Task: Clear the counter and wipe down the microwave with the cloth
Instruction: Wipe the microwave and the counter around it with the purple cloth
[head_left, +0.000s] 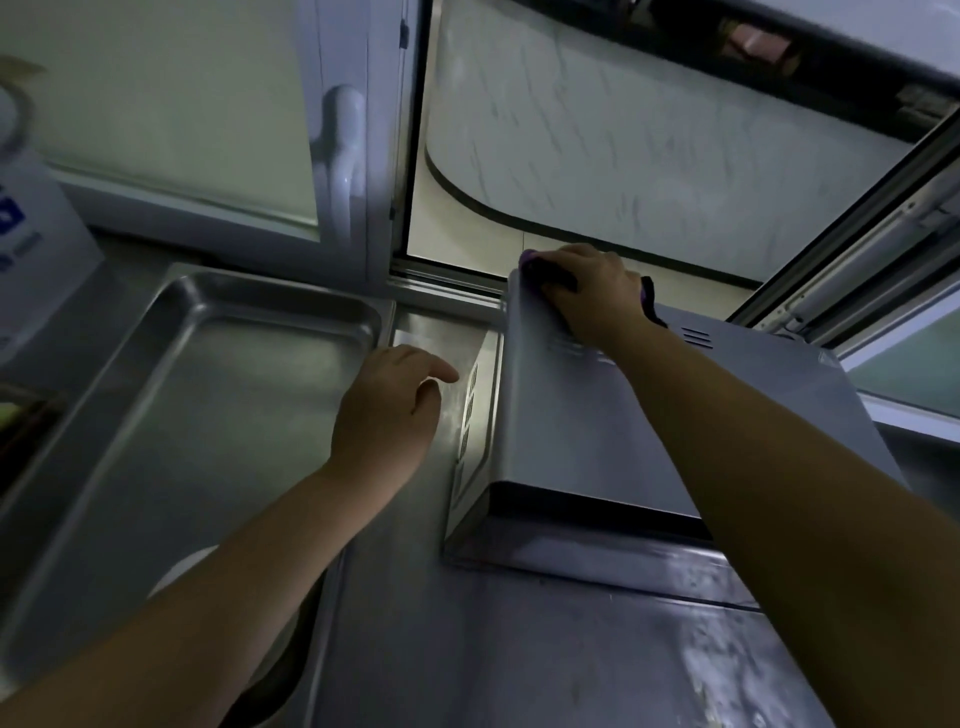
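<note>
the fingers of the right hand (582, 291) are curled over a dark cloth (550, 275) with a purple edge and press it on the far left corner of the top of the microwave (649, 431). a strip of the cloth shows also at the right of this hand. the left hand (387, 415) holds nothing; its fingers are relaxed, with the forefinger stretched to the right toward the vented left side of the microwave, and i cannot tell if it touches the desk (519, 649) under it. the microwave stands on the steel desk, at the right, its dark front edge on the near side. left of it, beside the left hand, lies a steel tray (182, 415). far behind is a window (649, 130) with a white handle (343, 140) on its frame.
</note>
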